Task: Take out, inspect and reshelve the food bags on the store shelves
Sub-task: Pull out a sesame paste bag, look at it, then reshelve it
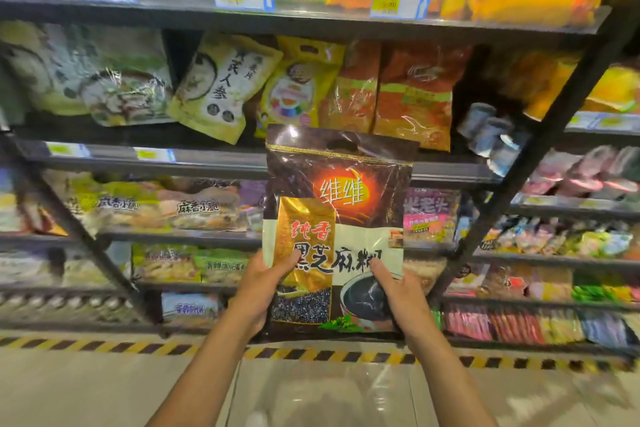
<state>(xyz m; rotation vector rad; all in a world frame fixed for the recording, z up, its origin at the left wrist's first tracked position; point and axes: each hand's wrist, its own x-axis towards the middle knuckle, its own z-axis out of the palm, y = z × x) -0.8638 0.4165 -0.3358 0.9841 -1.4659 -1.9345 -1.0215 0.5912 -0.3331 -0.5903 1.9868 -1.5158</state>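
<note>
Store shelving is filling the view ahead of me, and I am taking the grey shelf rail at mid height as my marker; the black sesame bag is standing upright in front of that rail, clear of the shelves, its top edge reaching just above the rail and its base sitting well below it; my left hand and right hand are gripping its lower corners below the rail, thumbs lying on the printed face and fingers going round behind; judging by the full shape, it is carrying some weight, probably powder or sachets, so the film is likely giving under my thumbs rather than holding stiff; the glossy film is looking slippery, so I am judging the two low corners, or the cut-out handle at the top, to be the safest holds; the face is showing a dark brown top with a gold band, an orange glow with characters, a gold panel, a pale middle and a bowl of dark paste; above the rail, a yellow pouch is leaning crooked and orange bags are standing near it; well below the rail, striped floor tape is running along the foot of the shelving.
</note>
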